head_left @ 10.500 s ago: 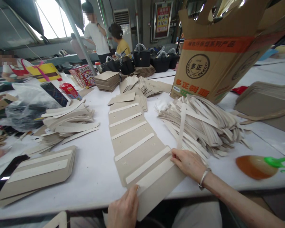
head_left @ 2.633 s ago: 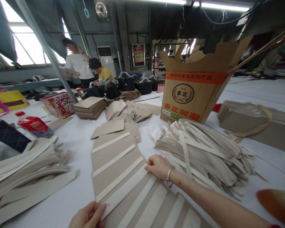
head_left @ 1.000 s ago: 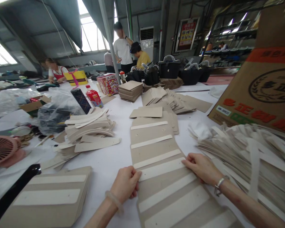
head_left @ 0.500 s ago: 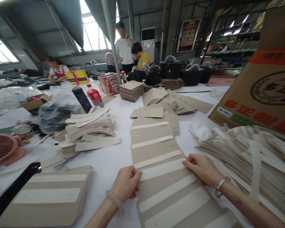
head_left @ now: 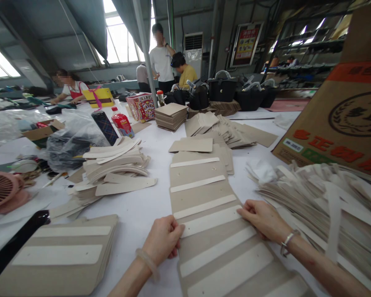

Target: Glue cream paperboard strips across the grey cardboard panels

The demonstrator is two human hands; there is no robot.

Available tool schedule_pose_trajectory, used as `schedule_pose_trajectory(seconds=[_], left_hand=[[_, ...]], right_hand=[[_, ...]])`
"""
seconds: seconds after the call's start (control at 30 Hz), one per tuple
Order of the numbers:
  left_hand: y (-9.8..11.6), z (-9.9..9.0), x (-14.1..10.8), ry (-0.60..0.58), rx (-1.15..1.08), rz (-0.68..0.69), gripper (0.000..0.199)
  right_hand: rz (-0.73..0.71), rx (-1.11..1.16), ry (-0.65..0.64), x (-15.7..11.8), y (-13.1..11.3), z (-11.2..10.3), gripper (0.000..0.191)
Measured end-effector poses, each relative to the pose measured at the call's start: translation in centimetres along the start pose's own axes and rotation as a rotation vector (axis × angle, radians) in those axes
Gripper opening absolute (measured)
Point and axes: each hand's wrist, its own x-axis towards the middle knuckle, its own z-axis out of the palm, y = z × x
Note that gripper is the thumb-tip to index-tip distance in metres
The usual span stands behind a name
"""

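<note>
Here, in the head view, clock positions are read around the pale, straight cardboard strip (head_left: 210, 220) that lies across a row of overlapping grey-beige cardboard panels (head_left: 198, 198) on the white-covered desk (head_left: 142, 206). The row extends from the strip toward 11 o'clock on its far side and toward 5 o'clock on its near side; other pale strips cross it at intervals.

Between 8 and 9 o'clock, the left hand (head_left: 163, 236) wears a translucent band at the wrist; its grip is closed, thumb and forefinger at the strip's left end. At 3 o'clock, the right hand (head_left: 266, 220), with a silver-coloured bangle (head_left: 288, 242), has its grip likewise closed at the right end. Whether the panel's edge is also pinched cannot be told.

Near 9 o'clock is a stack of grey-beige panels with two pale strips on its top face (head_left: 60, 256); at 10 o'clock, a loose pile of curved pale strips (head_left: 117, 163). Beyond the right hand, near 3 o'clock, spreads a large heap of long pale strips (head_left: 309, 198), and at 2 o'clock stands a brown cardboard box with orange printing (head_left: 336, 128). Toward 12 o'clock, black handbags (head_left: 221, 90) stand farther back.
</note>
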Motion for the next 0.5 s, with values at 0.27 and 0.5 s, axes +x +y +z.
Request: schedule_pose_trajectory(seconds=[0.27, 0.5], left_hand=[[-0.45, 0.05, 0.26, 0.001, 0.018, 0.033, 0.019], [-0.15, 0.14, 0.08, 0.009, 0.072, 0.032, 0.019]], right_hand=[[-0.001, -0.004, 0.003, 0.02, 0.3, 0.2, 0.028], [-0.008, -0.002, -0.009, -0.2, -0.14, -0.06, 0.028]])
